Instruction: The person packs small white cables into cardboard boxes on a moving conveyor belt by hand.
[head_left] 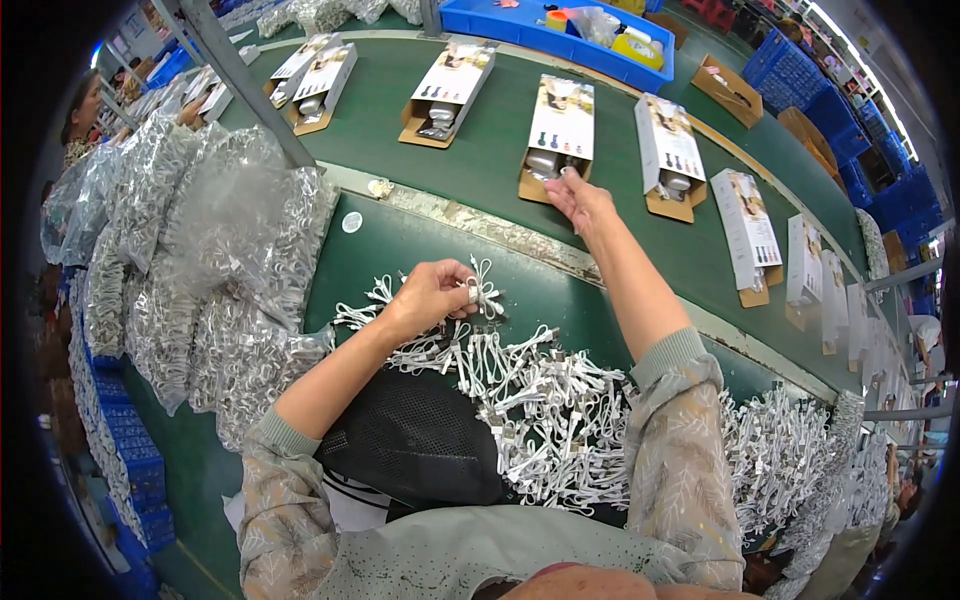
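Note:
Above the near green tabletop, my left hand is closed on a white charging cable, folded and tied in a short bundle. My right hand reaches over the belt to the open end of a white printed box. Its fingers are apart, touching or close to the brown flap; no cable shows in them. A silvery wrapped item sits inside that box's opening. Below my hands lies a large heap of similar white cables, spreading to the right under my right forearm.
More open boxes line the green conveyor belt. Clear bags of cables are piled on the left against a metal post. A black mesh bag lies before me. Beyond the belt sits a blue tray. A person is at far left.

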